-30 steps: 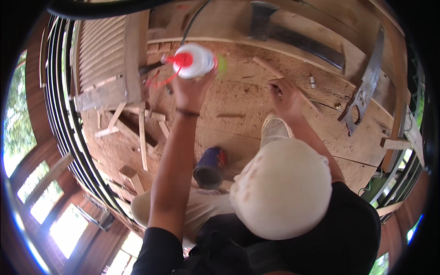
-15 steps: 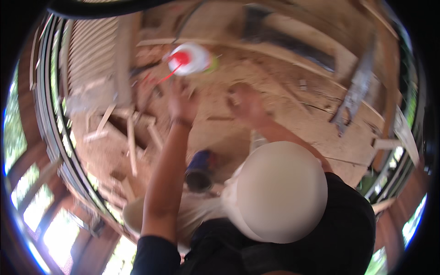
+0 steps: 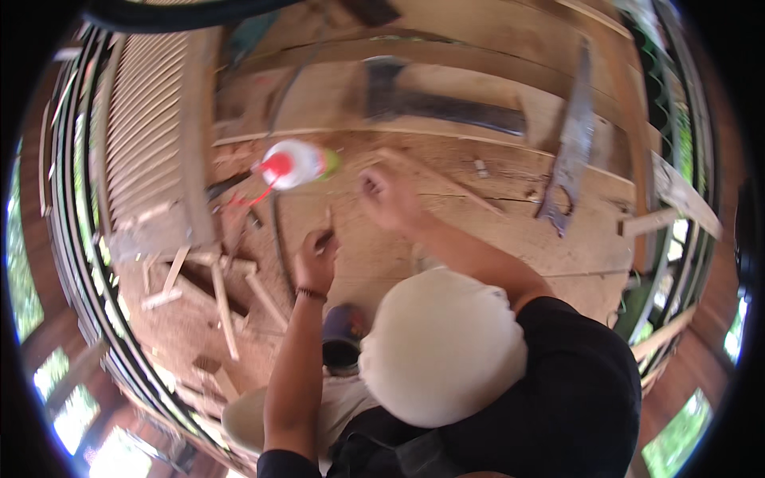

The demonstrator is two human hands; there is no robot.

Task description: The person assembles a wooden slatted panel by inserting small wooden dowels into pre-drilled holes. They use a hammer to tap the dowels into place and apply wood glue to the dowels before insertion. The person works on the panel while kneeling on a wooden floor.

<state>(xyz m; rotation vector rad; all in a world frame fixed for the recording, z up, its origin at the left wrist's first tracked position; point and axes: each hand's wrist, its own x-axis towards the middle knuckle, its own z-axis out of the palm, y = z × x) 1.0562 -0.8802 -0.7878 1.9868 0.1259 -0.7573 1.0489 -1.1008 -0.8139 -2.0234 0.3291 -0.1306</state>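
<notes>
My left hand (image 3: pixel 317 263) is closed, fingers curled together, below the white bottle and over the wooden work surface (image 3: pixel 358 243). A thin stick-like sliver (image 3: pixel 328 215) shows just above its fingertips; I cannot tell whether they hold it. My right hand (image 3: pixel 390 197) is also closed, fingers pinched and blurred, beside the near end of a narrow wooden strip (image 3: pixel 458 185). What it holds, if anything, is hidden. The white bottle (image 3: pixel 295 162) has a red cap, a thin red nozzle piece and a green patch. It stands apart from both hands.
A slatted wooden panel (image 3: pixel 151 143) stands at left, with wood offcuts (image 3: pixel 223 307) below it. A dark L-shaped square (image 3: pixel 462 110) lies at the back, and a handsaw (image 3: pixel 574 143) at right. A blue tin (image 3: pixel 344 328) is near my cream-covered knee (image 3: pixel 442 346).
The view has shifted, so the bottle and tools sit lower and farther left. My left hand, spread near the bottle before, has drawn back and closed. My right hand's fingers have curled tighter.
</notes>
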